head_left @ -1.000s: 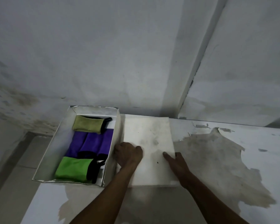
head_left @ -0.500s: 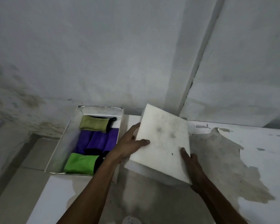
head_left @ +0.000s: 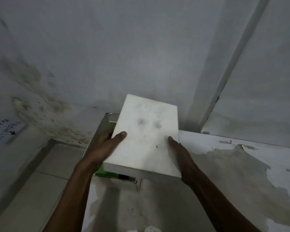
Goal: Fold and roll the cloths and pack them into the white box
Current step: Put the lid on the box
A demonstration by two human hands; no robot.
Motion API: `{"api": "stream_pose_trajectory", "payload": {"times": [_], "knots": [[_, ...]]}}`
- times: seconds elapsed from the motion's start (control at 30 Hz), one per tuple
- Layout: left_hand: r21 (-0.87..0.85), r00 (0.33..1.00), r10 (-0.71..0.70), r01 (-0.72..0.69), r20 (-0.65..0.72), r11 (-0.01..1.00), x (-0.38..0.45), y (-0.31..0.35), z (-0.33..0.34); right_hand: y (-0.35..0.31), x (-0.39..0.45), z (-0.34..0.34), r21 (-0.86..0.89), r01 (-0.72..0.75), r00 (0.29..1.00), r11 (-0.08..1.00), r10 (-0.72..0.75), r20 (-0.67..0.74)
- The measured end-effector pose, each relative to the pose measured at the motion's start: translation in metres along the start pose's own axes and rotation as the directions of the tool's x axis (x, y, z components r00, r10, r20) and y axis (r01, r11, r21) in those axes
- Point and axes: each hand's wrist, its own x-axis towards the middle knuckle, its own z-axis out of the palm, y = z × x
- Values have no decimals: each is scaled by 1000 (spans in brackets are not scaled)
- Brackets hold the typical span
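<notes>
A white box lid [head_left: 146, 136] with grey smudges is held tilted in the air, over the open white box [head_left: 100, 129]. My left hand [head_left: 105, 148] grips the lid's left edge, thumb on top. My right hand [head_left: 181, 154] grips its right edge. The lid hides most of the box; only the box's left wall and front rim show. A strip of bright green cloth [head_left: 105, 172] peeks out below the lid's front edge. The other rolled cloths are hidden.
The box sits at the left end of a white table [head_left: 241, 164] with peeling paint and a large bare patch. A stained wall [head_left: 124, 56] rises just behind. A handwritten paper note [head_left: 7, 129] hangs on the wall at left. Floor tiles lie left below.
Both hands lifted the lid off the table and carried it left over the open box. The rolled cloths, visible before, are now mostly covered.
</notes>
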Motion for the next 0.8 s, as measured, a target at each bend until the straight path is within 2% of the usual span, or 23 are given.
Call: {"api": "stream_pose_trajectory", "payload": {"times": [0.17,0.27,0.47,0.63,0.8], "knots": [[72,985,-158,163,-68,984,6,-18,-58,2,11,58,-121,-47,998,992,43,-36],[61,977,-195,201,-90,978,8,-31,-82,9,17,84,-175,-62,997,983,54,-51],[82,972,-183,196,-147,977,22,-48,-104,18,29,110,-326,-70,993,943,34,-115],[220,971,-133,176,-198,959,37,-50,-106,19,34,112,-463,-131,976,877,32,-216],[301,977,-104,158,-187,941,49,-56,-111,30,34,117,-480,-144,973,865,35,-230]]}}
